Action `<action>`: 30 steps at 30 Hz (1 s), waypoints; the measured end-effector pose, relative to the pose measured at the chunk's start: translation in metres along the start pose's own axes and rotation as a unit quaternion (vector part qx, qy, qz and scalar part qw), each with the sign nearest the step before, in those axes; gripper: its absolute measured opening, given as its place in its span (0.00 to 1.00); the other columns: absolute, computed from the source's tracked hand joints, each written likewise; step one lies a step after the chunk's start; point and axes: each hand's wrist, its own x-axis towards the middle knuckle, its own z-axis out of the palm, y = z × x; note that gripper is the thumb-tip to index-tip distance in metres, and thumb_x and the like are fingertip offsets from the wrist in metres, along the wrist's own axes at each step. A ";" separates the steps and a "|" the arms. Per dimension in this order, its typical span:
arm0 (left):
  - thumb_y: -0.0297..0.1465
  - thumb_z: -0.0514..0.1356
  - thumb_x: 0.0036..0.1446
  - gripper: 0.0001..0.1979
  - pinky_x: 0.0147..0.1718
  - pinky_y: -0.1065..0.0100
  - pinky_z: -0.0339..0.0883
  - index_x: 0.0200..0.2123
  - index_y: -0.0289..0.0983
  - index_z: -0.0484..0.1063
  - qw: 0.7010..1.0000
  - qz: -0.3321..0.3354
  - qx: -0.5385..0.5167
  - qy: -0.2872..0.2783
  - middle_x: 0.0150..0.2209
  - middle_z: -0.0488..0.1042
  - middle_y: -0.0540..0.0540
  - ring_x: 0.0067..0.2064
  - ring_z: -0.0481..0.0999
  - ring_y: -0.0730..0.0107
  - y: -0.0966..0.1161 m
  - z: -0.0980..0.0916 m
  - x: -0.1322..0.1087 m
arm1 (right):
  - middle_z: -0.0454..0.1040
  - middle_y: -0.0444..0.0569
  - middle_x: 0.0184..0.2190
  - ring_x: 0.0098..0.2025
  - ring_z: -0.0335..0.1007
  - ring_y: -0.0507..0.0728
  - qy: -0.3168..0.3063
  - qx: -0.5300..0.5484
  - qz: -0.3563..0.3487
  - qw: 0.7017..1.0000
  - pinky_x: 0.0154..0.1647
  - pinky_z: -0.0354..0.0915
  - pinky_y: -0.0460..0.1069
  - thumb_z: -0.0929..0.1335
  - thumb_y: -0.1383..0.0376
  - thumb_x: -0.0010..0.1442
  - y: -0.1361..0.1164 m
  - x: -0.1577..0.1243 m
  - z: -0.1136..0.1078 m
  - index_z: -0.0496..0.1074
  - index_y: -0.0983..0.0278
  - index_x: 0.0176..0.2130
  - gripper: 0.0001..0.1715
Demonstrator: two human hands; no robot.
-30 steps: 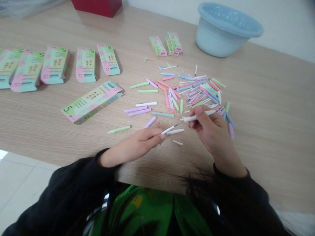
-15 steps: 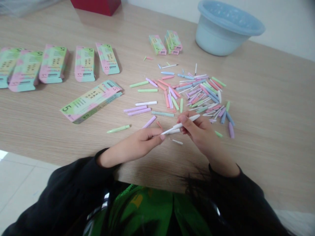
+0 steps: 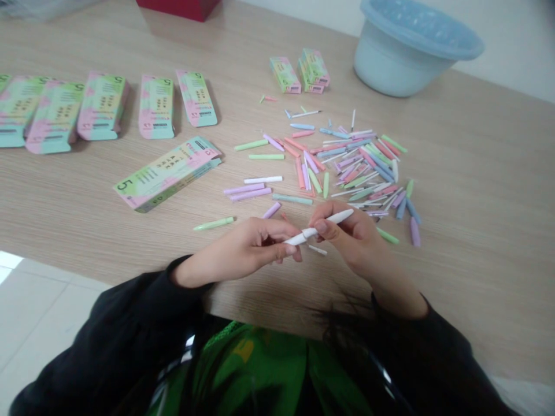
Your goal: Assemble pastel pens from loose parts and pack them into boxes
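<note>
White pen (image 3: 309, 233) gripped from both sides

The left hand (image 3: 251, 245) is closed on the lower end of the pen, pinching it between thumb and fingers. The right hand (image 3: 353, 237) pinches it farther along, and the pointed end sticks out past those fingers, tilted up toward the right. The pen is over the near part of a wooden table (image 3: 477, 202) — a seam shows between the two hands.

Just below it, a short white piece (image 3: 318, 250) lies on the table. A light green tube (image 3: 214, 223) rests beyond the left wrist; another green tube (image 3: 387, 235) is just beside the right hand. Farther back spreads a pile of coloured pen parts (image 3: 364, 167).

At the left, a printed box (image 3: 167, 173) lies slantwise before a row of similar boxes (image 3: 103, 107). More small boxes (image 3: 285, 75) — two stacked — sit near a blue basin (image 3: 390, 63).
</note>
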 end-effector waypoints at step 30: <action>0.40 0.51 0.73 0.15 0.20 0.74 0.54 0.42 0.35 0.71 0.997 -0.020 -0.063 -0.035 0.27 0.63 0.54 0.23 0.59 0.78 0.002 0.003 -0.004 | 0.69 0.40 0.21 0.23 0.62 0.50 -0.002 0.073 -0.036 0.997 0.23 0.58 0.46 0.70 0.56 0.67 -0.010 -0.004 0.012 0.76 0.61 0.35 0.12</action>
